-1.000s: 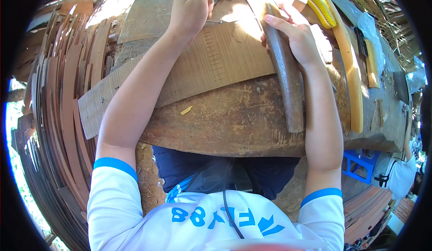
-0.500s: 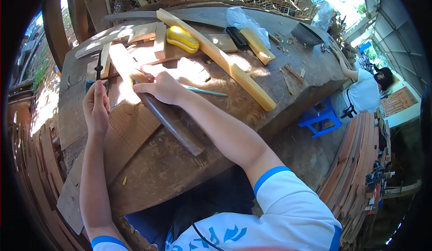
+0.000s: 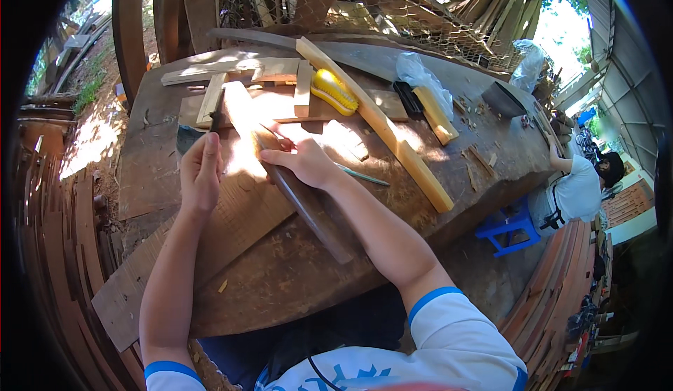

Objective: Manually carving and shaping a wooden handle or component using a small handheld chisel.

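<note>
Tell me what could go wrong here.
The right hand grips the long wooden bar; if that grip slips, the bar might slide off the bench, since its dark end points toward the near edge. The thin green tool beside the right forearm could get knocked aside.

Worn brown wooden desk [image 3: 280, 286], far edge curved. Wire mesh [image 3: 449, 40] beyond it, loose planks [image 3: 477, 12] behind. Stacked boards [image 3: 59, 251] at left; reddish plank pile [image 3: 550, 272] near right. Blue stool [image 3: 515, 224] at right. Ribbed panels [image 3: 634, 75] far right. Sunlight dapples ground [image 3: 91, 138], far left.
</note>
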The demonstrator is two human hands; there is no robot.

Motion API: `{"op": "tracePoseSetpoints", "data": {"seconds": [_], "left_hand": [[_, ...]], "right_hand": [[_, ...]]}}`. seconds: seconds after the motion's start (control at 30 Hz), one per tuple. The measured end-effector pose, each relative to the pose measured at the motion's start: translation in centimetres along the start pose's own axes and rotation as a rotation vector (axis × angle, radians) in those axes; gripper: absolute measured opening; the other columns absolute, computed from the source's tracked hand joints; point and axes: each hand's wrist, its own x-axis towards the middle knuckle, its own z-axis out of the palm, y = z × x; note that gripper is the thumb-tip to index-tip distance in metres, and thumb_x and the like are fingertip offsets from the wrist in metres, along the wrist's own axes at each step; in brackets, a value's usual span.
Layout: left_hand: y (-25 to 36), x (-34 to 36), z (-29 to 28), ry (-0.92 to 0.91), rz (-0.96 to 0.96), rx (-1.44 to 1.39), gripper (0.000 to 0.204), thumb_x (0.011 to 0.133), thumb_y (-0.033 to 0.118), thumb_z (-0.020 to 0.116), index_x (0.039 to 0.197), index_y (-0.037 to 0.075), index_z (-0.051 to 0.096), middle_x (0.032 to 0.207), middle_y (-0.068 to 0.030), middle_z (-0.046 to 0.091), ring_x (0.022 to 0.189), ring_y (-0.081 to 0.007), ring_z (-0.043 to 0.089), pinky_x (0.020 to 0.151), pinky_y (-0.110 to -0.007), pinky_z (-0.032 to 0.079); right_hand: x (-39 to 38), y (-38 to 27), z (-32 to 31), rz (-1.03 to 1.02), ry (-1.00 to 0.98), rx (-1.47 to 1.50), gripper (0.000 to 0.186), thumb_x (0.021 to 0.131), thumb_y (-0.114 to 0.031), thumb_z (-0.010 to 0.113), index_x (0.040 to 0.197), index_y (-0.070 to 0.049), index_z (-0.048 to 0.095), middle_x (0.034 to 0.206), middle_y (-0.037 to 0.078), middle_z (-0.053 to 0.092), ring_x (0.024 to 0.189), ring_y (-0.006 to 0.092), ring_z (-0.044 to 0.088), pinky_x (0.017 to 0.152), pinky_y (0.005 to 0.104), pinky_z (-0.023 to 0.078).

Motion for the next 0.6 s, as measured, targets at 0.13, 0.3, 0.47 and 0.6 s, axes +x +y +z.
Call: {"op": "tracePoseSetpoints", "data": {"seconds": [0.13, 0.3, 0.47, 0.6], "left_hand": [[0.3, 0.1, -0.1, -0.052, -0.010, 0.069, 0.042, 0.113, 0.033, 0.047, 0.078, 0.010, 0.048, 0.069, 0.0082, 0.041, 0.063, -0.0020, 0.035, 0.056, -0.023, 0.028], [0.1, 0.2, 0.0, -0.036, 0.019, 0.099, 0.042, 0.113, 0.032, 0.048, 0.079, 0.008, 0.049, 0.072, 0.0087, 0.041, 0.066, -0.0024, 0.035, 0.058, -0.023, 0.029], [0.2, 0.0, -0.3, -0.036, -0.002, 0.119, 0.041, 0.113, 0.031, 0.048, 0.080, 0.007, 0.050, 0.073, 0.0086, 0.041, 0.068, -0.0026, 0.036, 0.059, -0.024, 0.029], [0.2, 0.1, 0.1, -0.061, 0.097, 0.222, 0.040, 0.113, 0.030, 0.049, 0.080, 0.007, 0.050, 0.074, 0.0083, 0.041, 0.070, -0.0033, 0.036, 0.061, -0.024, 0.030]], "right_hand": [[-0.2, -0.7, -0.2, 0.037, -0.022, -0.052, 0.073, 0.095, -0.023, 0.077, 0.158, -0.007, 0.043, 0.090, 0.005, 0.072, 0.075, 0.0119, 0.070, 0.070, 0.0277, 0.056], [-0.2, -0.6, -0.4, 0.016, -0.014, -0.001, 0.073, 0.095, -0.025, 0.077, 0.158, -0.011, 0.044, 0.091, 0.005, 0.072, 0.074, 0.0108, 0.069, 0.070, 0.0271, 0.055], [-0.1, -1.1, -0.2, 0.011, -0.020, -0.101, 0.072, 0.094, -0.025, 0.077, 0.158, -0.012, 0.045, 0.093, 0.004, 0.071, 0.077, 0.0099, 0.068, 0.072, 0.0265, 0.054], [-0.9, -2.3, -0.5, 0.034, -0.006, -0.035, 0.072, 0.094, -0.028, 0.078, 0.157, -0.011, 0.047, 0.092, 0.003, 0.071, 0.081, 0.0089, 0.066, 0.075, 0.0267, 0.053]]}}
